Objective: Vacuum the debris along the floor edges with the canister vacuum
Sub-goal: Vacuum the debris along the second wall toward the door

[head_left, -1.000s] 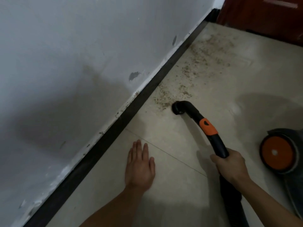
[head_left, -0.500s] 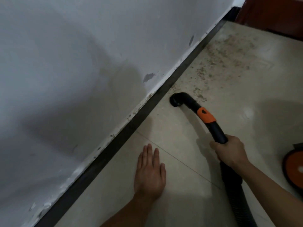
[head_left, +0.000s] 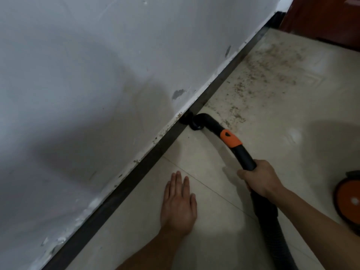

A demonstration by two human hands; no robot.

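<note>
White painted wall [head_left: 97,75] fills the left, with a dark baseboard [head_left: 136,178] at its foot. Your left hand [head_left: 178,203] lies flat on the pale floor [head_left: 214,240], fingers straight and together. Farther away, the black nozzle [head_left: 196,124] touches the baseboard. Your right hand [head_left: 261,180] is clamped around the hose [head_left: 243,154]. The debris [head_left: 272,69] begins just right of the nozzle and spreads far. The canister vacuum [head_left: 348,199] stands at the right edge.
</note>
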